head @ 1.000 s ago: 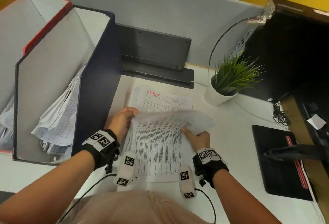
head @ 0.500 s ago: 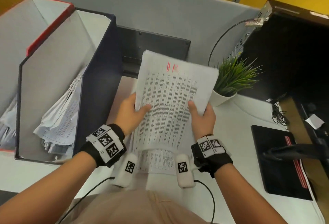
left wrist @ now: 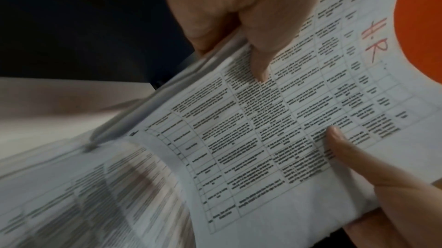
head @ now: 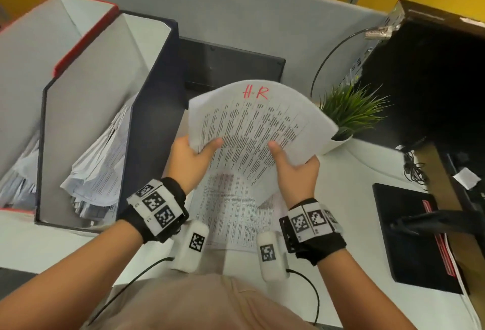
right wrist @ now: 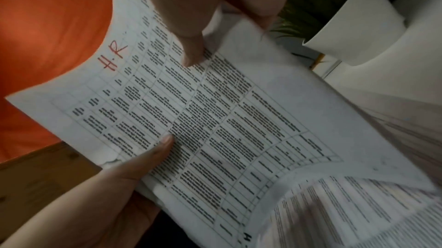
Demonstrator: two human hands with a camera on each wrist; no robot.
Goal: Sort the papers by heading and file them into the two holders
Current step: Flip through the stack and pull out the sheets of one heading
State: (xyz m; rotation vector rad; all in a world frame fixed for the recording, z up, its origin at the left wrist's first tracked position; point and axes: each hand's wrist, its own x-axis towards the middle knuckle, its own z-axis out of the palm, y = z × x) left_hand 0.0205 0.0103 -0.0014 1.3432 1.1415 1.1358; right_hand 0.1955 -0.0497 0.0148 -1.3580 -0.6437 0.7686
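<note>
I hold a thin bundle of printed sheets headed "H.R" in red (head: pixel 258 130) up above the desk, bowed into an arch. My left hand (head: pixel 195 152) pinches its left edge, thumb on top. On the lower right edge my right hand (head: pixel 295 163) pinches it the same way. In the left wrist view the sheets (left wrist: pixel 275 129) sit under my left thumb (left wrist: pixel 260 55); in the right wrist view the sheets (right wrist: pixel 215 119) lie under my right thumb (right wrist: pixel 190 48). More papers (head: pixel 231 217) lie flat on the desk below. A navy holder (head: pixel 154 109) and a red-edged holder (head: pixel 84 33) stand at the left, both with papers inside.
A potted plant (head: pixel 351 112) stands just right of the raised sheets. A black monitor stand (head: pixel 231 67) sits behind them against the grey partition. A black computer case (head: pixel 433 80) and a black pad (head: pixel 409 232) take up the right side of the desk.
The top sheets came off the desk stack and rose in both hands. Since half a second ago they have bent into an arch and swung slightly right.
</note>
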